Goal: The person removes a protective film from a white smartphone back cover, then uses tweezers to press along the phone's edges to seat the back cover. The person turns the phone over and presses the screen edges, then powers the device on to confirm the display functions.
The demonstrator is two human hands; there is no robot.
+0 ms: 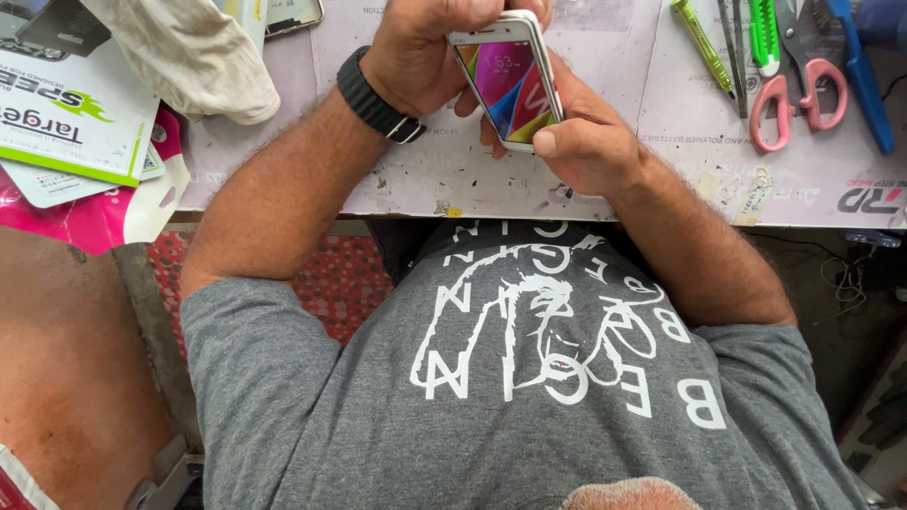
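We see a pale worktop (453, 179) covered with a scuffed, printed mat, running across the top of the view; the person's grey printed T-shirt (510, 397) fills the bottom.

Far left on the worktop: a stack of flat retail packages, white-and-green card (66, 123) on top of a pink one (94, 222). A crumpled beige cloth (189, 57) lies just beside them, partly over the card.

Top right, well apart from the hands: pink-handled scissors (798, 85), a blue-handled tool (864, 80), a green-and-white utility knife (763, 33) and a slim green screwdriver (701, 42), all lying side by side.

Both forearms reach up from the shirt and meet over the worktop at top centre. Left hand (425, 52), black watch (378, 99) on its wrist, fingers closed around the upper end of a white smartphone (508, 80). Right hand (590, 142) cups the phone's lower end from beneath, thumb pressed on the lower right corner of the bezel.

Phone is held between both hands just above the worktop, screen facing the camera, lit, showing a multicolour wallpaper. We can't tell whether it touches the mat.

Another phone's edge (293, 17) shows at the top, left of the hands.
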